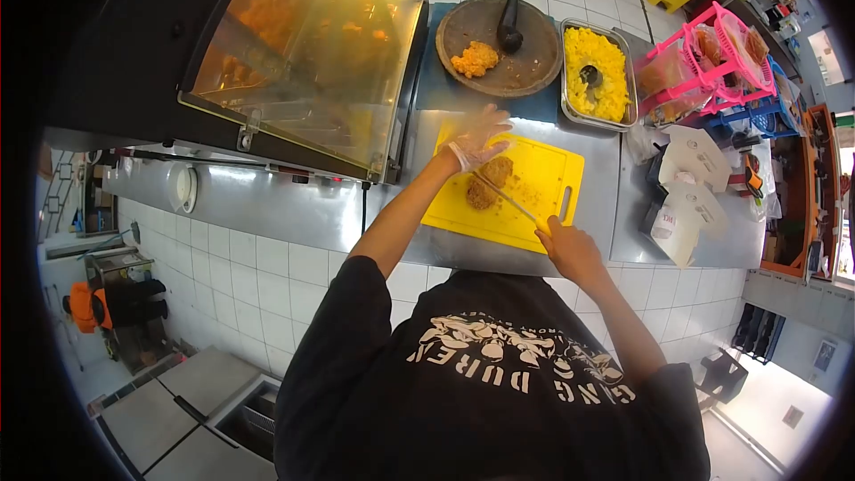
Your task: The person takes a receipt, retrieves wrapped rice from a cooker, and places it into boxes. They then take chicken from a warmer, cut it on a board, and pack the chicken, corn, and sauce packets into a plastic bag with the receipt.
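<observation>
My right hand is closed round the handle of a knife. Its blade reaches up and left, between two brown fried pieces: one above the blade and one below it. Both lie on a yellow cutting board with crumbs scattered about. My left hand, in a clear plastic glove, is spread over the board's upper left part, just above the pieces, its fingers apart and holding nothing.
Behind the board stand a stone mortar with a dark pestle and orange paste, and a metal tray of yellow food. A glass display case is at left; pink baskets and open paper boxes are at right.
</observation>
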Available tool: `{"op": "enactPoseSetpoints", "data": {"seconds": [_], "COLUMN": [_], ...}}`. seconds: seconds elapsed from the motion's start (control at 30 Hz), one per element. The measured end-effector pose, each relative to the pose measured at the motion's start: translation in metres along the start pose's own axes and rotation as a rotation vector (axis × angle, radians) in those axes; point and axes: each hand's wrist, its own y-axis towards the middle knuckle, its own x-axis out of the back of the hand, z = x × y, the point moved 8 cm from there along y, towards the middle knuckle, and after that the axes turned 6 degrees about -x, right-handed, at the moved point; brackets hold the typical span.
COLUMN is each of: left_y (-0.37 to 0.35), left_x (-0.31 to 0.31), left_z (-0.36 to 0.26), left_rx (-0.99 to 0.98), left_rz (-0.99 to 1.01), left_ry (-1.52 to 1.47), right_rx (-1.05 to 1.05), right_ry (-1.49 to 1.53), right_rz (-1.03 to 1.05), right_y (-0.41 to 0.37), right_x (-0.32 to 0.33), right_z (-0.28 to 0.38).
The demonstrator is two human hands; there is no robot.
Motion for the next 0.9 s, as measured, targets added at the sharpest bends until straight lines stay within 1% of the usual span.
{"op": "enactPoseSetpoints", "data": {"seconds": [0.07,0.17,0.2,0.27,0.3,0.33,0.4,0.47,0.57,0.67,0.73,0.77,0.8,0.87,0.9], "left_y": [-0.009,-0.002,0.004,0.016,0.004,-0.001,-0.008,-0.018,-0.03,-0.031,-0.024,-0.015,-0.009,-0.015,-0.011], "left_x": [-0.019,-0.013,-0.019,-0.018,-0.031,-0.029,-0.009,0.003,0.002,-0.01,-0.023,-0.019,-0.013,-0.018,-0.009], "left_z": [0.01,0.007,-0.001,0.015,0.013,0.011,0.013,0.005,-0.002,0.005,-0.006,-0.004,0.003,0.003,0.003], "left_rx": [0.022,0.073,0.018,0.03,0.045,0.034,0.074,0.085,0.11,0.147,0.074,0.034,0.052,0.101,0.087], "left_rz": [0.037,0.008,0.037,0.02,0.044,0.066,0.023,0.015,0.043,0.107,0.081,0.051,0.072,0.146,0.124], "left_ry": [0.139,0.118,0.088,0.105,0.089,0.047,0.028,0.001,-0.016,0.187,0.11,0.096,0.118,0.13,0.054], "right_rx": [0.012,-0.012,-0.028,-0.004,-0.012,-0.027,-0.023,-0.015,-0.033,-0.038,-0.056,-0.05,-0.046,-0.058,-0.046], "right_ry": [0.018,0.067,0.095,0.084,0.067,0.052,0.005,-0.017,-0.015,0.046,0.101,0.129,0.111,0.083,0.059], "right_rz": [-0.017,-0.041,-0.045,-0.125,-0.118,-0.096,-0.074,-0.034,0.032,0.028,0.025,-0.002,-0.011,0.012,-0.002], "right_y": [0.001,0.014,0.007,0.039,0.031,0.011,0.011,-0.011,-0.019,0.0,-0.003,0.006,0.014,0.001,0.001], "right_x": [-0.009,-0.058,-0.083,-0.069,-0.065,-0.064,-0.029,-0.001,-0.009,-0.063,-0.085,-0.087,-0.078,-0.068,-0.048], "right_z": [0.001,-0.017,-0.025,-0.028,-0.022,-0.017,-0.008,0.006,0.012,-0.01,-0.018,-0.02,-0.017,-0.014,-0.011]}}
